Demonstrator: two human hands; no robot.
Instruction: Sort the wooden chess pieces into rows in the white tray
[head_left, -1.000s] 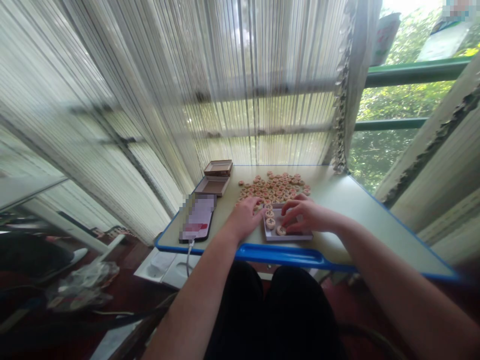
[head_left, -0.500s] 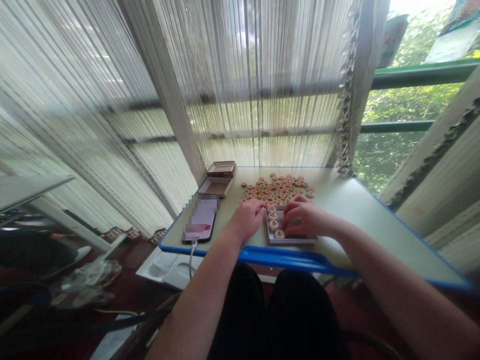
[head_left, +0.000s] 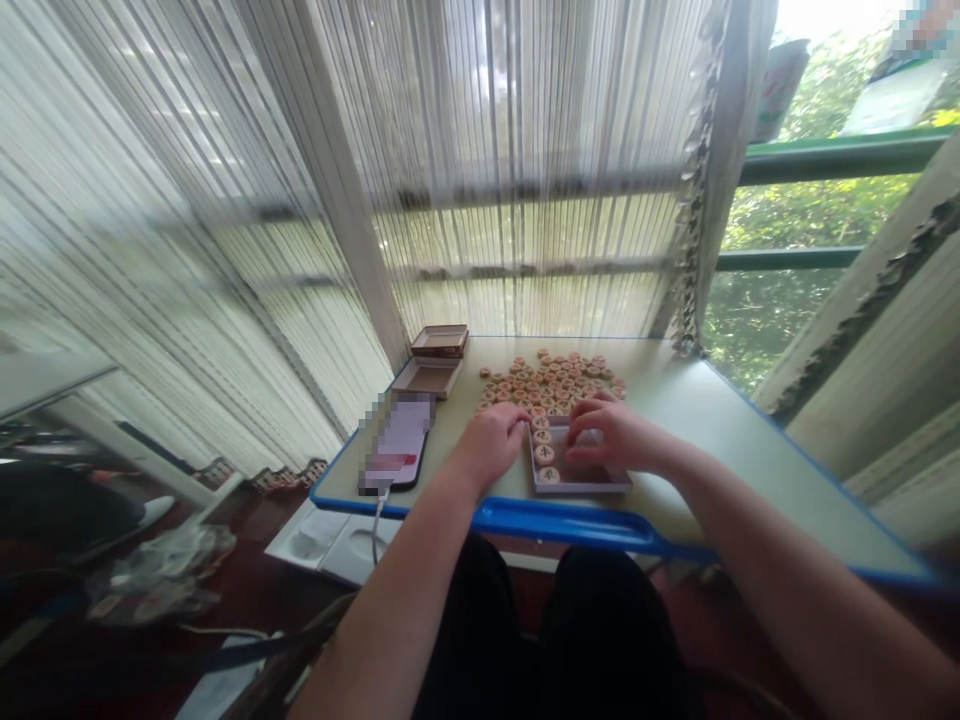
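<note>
Striped sheer curtains [head_left: 480, 200] hang right across the front, and a green window rail [head_left: 825, 155] with trees behind it shows at the right. Below them sits a pale table [head_left: 697, 420] with a blue rim, pulled in over my knees.

Head view, and both my hands are at the near edge. A small shallow tray [head_left: 581, 482] lies just inside the rim, with a column of round wooden game pieces [head_left: 546, 452] lined up along its left side. My left hand [head_left: 491, 440] rests knuckles up just beside the tray's left wall, its fingers curled toward the top of that column. I cannot tell whether they are pinching anything. My right hand [head_left: 611, 435] hovers over the tray's far right part, fingers bent down into it. The fingertips are hidden, so I cannot tell if that grip holds a piece either.

Just beyond both hands, a loose heap of pieces [head_left: 551, 380] spreads over the middle of the table. At the far left corner an open brown box [head_left: 439, 340] sits, with a flat brown lid [head_left: 427, 377] just in front of it. Nearer on the left, a phone [head_left: 397, 450] lies flat, and its cable [head_left: 377, 515] drops over the rim.
</note>
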